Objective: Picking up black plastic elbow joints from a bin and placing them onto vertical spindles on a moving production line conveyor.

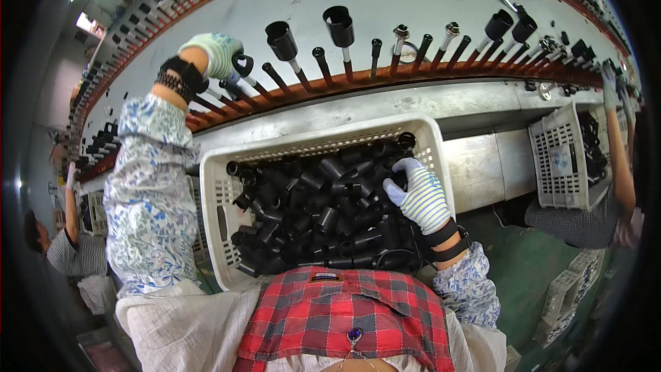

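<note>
At the rail, my left hand, in a striped glove, is closed on a short black tubular sleeve beside the upright rods. Its fingertips are partly hidden behind the hand. My right hand, gloved too, reaches into a white plastic crate in front of me. Thumb and forefinger are spread over the heap of black tubular sleeves there; I see nothing gripped between them. Right of my left hand, two larger black sleeves sit on top of rods.
A long brown rail with several upright rods curves across the far side. Silver-topped rods stand among them. Another white crate is at the right, by a co-worker's arm. A second person works at the far left.
</note>
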